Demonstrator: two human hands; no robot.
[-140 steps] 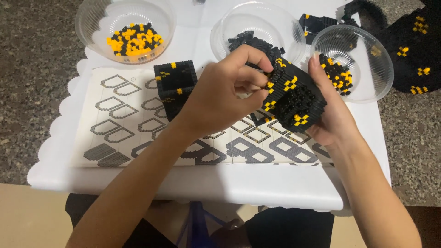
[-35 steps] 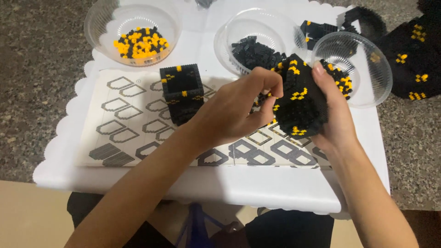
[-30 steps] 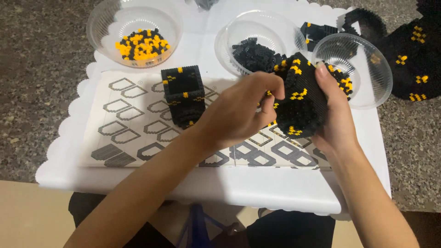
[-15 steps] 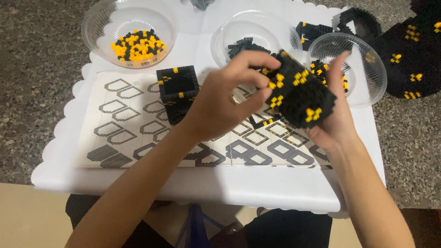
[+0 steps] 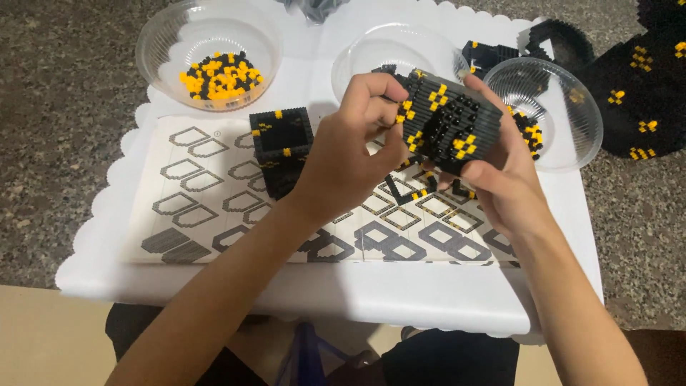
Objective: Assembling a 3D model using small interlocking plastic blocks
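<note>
Both hands lift the black-and-yellow small-brick block [image 5: 446,132] above the white scallop-edged bench [image 5: 321,286]: right hand [image 5: 507,186] cradles it underneath for support, left hand [image 5: 350,154] fingers [image 5: 382,89] pinched closed on its upper edge.

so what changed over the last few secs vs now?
Both hands, left hand and right hand, kept hold of the black-and-yellow block model and turned it, so another face shows. Small block cube, bowls and patterned sheet stayed put.

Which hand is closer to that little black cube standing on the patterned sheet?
Left. The left hand is just right of the black cube; the right hand is farther right, past the block model.
</note>
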